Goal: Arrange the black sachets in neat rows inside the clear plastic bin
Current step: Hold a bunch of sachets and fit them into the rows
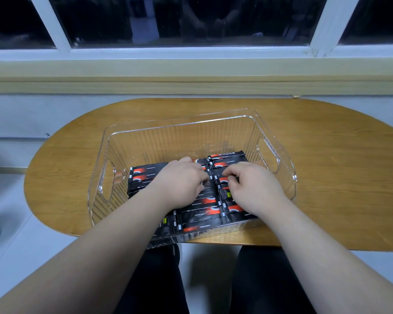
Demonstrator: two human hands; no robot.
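While the right hand [252,185] pinches one of the black sachets [202,225] lying in the clear plastic bin [179,126] and the left hand [182,181] rests bent fingers on the middle row, grip unclear, a tug could skew overlapping neighbours.

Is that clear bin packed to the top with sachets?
No, the black sachets lie low on the floor of the clear bin, its walls rising bare above them.

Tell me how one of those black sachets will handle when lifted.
Probably light and floppy: the sachets are thin, flat packets lying overlapped. Their glossy film likely slides easily, so a row in the bin may shift when nudged.
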